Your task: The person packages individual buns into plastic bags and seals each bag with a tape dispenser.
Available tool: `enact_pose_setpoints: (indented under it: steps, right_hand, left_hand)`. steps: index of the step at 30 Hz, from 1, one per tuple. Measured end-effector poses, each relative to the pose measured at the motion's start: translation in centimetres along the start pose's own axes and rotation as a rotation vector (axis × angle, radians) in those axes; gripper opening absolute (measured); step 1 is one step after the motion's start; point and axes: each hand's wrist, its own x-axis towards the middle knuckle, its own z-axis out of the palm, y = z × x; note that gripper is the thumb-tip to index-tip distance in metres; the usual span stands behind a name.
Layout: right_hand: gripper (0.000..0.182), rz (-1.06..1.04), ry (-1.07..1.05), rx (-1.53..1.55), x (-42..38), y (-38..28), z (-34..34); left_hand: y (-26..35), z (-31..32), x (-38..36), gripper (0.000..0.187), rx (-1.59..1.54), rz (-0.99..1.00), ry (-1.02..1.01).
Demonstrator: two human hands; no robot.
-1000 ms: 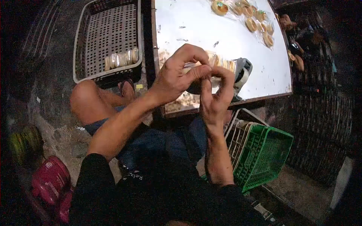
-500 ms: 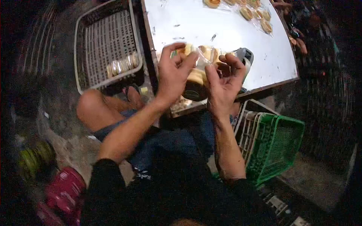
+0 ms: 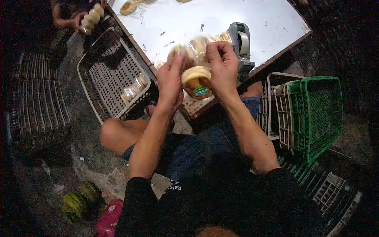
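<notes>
Both hands are raised over the near corner of the white table [image 3: 173, 23]. My left hand [image 3: 170, 79] has its fingers closed on clear plastic wrap around some round pastries. My right hand [image 3: 224, 65] pinches the same wrap from the other side. Between and below the hands is a round, pale-topped pastry [image 3: 196, 81] with a green label on its side. More wrapped pastries [image 3: 199, 44] show just behind my fingers, partly blurred. A grey tape dispenser [image 3: 242, 43] stands right of my right hand.
At left, a grey crate [image 3: 92, 96] holds a wrapped row of pastries [image 3: 134, 90]. Green [image 3: 323, 118] and pale crates [image 3: 272, 106] stand at right. Another person's hand [image 3: 79, 20] holds a pastry row at upper left. Green gas cylinders [image 3: 81, 201] stand lower left.
The view has shifted, showing more of the left side. My hands have turned the wrapped pastries, and the green label now shows. Another person's hand with a pastry row has come into view.
</notes>
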Motion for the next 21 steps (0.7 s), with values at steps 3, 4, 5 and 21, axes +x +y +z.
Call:
enact_pose_setpoints:
  steps: [3,4,5,21]
  right_hand:
    - [0.019,-0.042,0.045,0.142,-0.4,-1.0,-0.3]
    - [0.017,-0.071,0.023,0.212,-0.5,-1.6,-0.2]
    - [0.017,-0.102,-0.026,0.185,-0.6,-2.2,-0.1]
    - [0.027,-0.482,-0.058,-0.196,-0.1,-2.7,1.1]
  left_hand:
    - [1.3,0.6,-1.0,0.031,0.066,0.376,0.028]
    - [2.0,0.5,-1.2,0.032,0.126,0.440,0.025]
    - [2.7,0.6,-1.4,0.034,0.188,0.503,0.026]
    - [2.7,1.5,-2.0,0.021,0.237,0.277,-0.067]
